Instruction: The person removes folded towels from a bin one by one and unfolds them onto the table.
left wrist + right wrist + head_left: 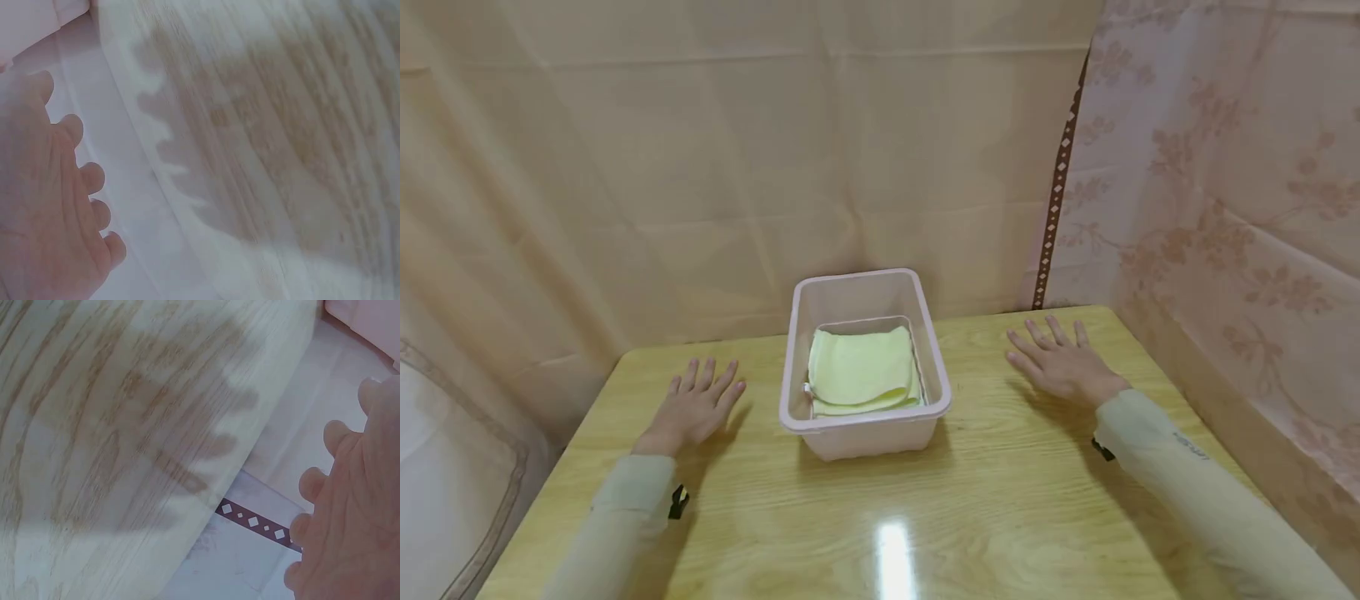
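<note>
A pale pink plastic basin [865,437] stands near the back edge of the wooden table, and a folded yellow cloth [861,367] lies inside it. To the basin's left is my left hand [692,408], palm down with fingers spread, holding nothing. My right hand [1063,362] is on the other side, also palm down and spread, with nothing in it. Both hands cast shadows on the wood and appear held above it. The wrist views show the palm of the left hand [50,187] and of the right hand [350,494], fingers extended.
The wooden table [1000,517] reaches back to a beige curtain [737,167]. A pink floral curtain [1240,208] hangs along the right side, with a brown patterned trim [1057,183] where the two meet. White fabric [452,483] shows at the left.
</note>
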A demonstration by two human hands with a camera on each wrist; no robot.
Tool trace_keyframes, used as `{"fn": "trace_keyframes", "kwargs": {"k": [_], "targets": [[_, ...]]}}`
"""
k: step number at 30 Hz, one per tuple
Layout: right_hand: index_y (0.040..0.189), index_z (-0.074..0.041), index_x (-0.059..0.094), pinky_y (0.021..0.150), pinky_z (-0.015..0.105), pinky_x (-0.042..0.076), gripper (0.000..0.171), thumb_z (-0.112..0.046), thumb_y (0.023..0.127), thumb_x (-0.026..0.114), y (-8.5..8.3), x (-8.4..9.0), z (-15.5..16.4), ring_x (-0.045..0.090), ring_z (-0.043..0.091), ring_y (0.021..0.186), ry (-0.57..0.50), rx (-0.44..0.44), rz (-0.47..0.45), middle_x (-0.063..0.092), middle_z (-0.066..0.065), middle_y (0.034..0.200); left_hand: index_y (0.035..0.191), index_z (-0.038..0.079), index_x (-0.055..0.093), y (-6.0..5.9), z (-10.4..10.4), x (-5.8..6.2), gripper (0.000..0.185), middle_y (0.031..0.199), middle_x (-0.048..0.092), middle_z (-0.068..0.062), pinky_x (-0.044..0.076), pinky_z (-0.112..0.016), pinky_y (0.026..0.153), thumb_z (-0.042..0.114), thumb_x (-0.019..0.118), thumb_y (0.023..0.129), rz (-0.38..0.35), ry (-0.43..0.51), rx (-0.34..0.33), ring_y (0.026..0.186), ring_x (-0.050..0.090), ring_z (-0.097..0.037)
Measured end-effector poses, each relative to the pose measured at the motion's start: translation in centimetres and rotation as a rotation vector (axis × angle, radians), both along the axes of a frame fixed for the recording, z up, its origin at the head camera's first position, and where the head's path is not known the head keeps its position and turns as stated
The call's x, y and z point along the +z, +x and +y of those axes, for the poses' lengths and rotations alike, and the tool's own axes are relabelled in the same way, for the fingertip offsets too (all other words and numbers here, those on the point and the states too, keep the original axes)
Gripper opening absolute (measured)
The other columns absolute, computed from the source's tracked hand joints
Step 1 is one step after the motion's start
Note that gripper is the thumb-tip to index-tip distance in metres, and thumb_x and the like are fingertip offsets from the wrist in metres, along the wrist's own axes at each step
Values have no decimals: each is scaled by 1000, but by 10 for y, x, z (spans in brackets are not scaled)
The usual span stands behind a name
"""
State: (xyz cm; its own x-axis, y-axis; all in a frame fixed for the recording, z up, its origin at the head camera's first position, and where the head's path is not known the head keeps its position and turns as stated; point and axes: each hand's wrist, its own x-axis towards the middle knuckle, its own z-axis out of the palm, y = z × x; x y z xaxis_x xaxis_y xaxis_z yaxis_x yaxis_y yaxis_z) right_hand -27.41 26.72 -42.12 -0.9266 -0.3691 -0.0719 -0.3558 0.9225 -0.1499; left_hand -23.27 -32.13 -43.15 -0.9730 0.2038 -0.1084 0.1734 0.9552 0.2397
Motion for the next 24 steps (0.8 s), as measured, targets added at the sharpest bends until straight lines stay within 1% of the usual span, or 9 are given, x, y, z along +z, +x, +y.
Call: {"fn": "trace_keyframes", "kwargs": {"k": [5,9,12,14,16,18,20,22,24], "targets": [[163,-16,23,107,71,-19,73,-62,106,19,-3,1,1,-4,48,151,47,-5,23,12,20,167,163,8,15,-5,3,0,73,164,4,-31,-6,-71,112,57,19,108,-12,-37,-15,148,-7,-55],[163,-14,19,109,69,-19,72,-60,107,18,-6,3,1,-5,48,151,40,0,-27,8,19,167,163,6,10,-11,8,9,74,164,0,-29,-10,-70,112,57,15,108,-59,-58,-41,149,-10,-52],[163,-11,15,112,68,-13,72,-57,108,19,-8,9,-1,-7,48,151,-24,19,-107,5,22,167,162,3,6,-15,12,22,74,165,-1,-28,-10,-68,113,54,13,109,-87,-62,-62,149,-10,-50],[163,-9,13,113,68,-9,73,-57,108,17,-11,15,-4,-9,48,150,-54,33,-148,4,23,167,162,2,3,-18,14,32,74,165,-1,-27,-10,-68,113,53,13,109,-83,-65,-77,150,-9,-49],[163,-7,14,113,70,-7,71,-55,109,18,-14,20,-8,-9,50,150,-71,53,-164,5,24,166,162,3,1,-22,17,43,74,165,0,-26,-7,-68,114,54,12,109,-62,-70,-90,150,-8,-48],[163,-7,13,111,72,-7,70,-53,110,17,-18,26,-11,-10,50,149,-72,72,-171,4,24,166,162,3,0,-26,21,53,75,165,0,-28,-6,-69,114,54,11,109,-25,-64,-107,150,-9,-49],[163,-9,11,109,74,-9,68,-51,110,16,-19,32,-15,-12,51,148,-107,90,-194,2,22,167,162,4,-1,-30,26,63,74,165,0,-29,-5,-69,114,55,11,109,15,-63,-116,150,-9,-50],[164,-13,7,109,75,-8,67,-52,110,17,-19,40,-20,-15,49,148,-195,99,-250,-4,19,167,162,5,-1,-33,33,74,73,164,0,-29,-4,-69,114,54,12,109,48,-57,-124,149,-9,-50],[164,-18,3,111,73,-4,68,-56,109,19,-17,47,-27,-11,46,150,-322,103,-336,-5,14,168,162,6,0,-36,41,83,73,165,0,-27,-3,-67,116,54,12,109,78,-55,-140,150,-8,-49]]}}
